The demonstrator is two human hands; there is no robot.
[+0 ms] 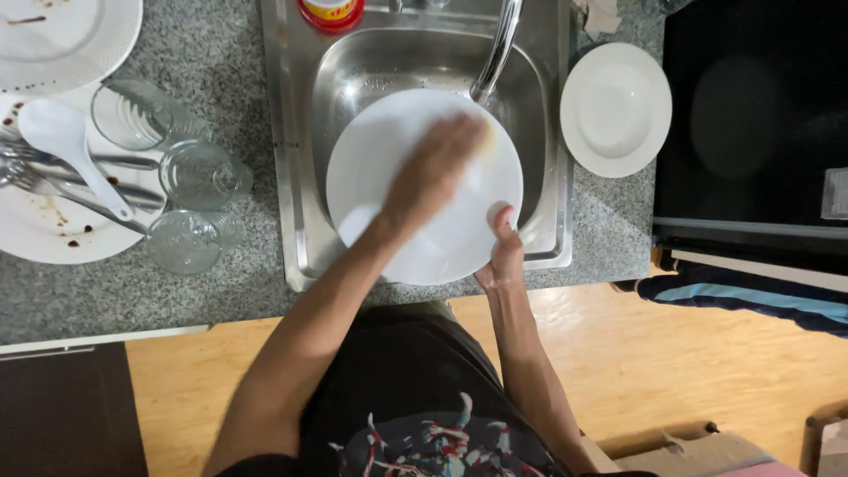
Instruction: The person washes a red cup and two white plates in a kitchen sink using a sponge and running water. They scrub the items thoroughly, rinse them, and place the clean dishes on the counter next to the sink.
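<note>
A large white plate [442, 238] is held tilted over the steel sink [291, 132]. My left hand [433, 172], blurred by motion, lies across the plate's face with a bit of yellow sponge [488, 141] showing under its fingertips. My right hand [505, 256] grips the plate's near right rim, thumb on top. The faucet [496, 49] curves down to just above the plate's far edge.
A clean white plate [616, 109] lies on the granite counter right of the sink, beside a black stovetop [751, 115]. To the left stand three glasses [199, 174] and dirty plates [35, 234] with cutlery and a white spoon [57, 132]. A red-capped bottle [330, 12] is behind the sink.
</note>
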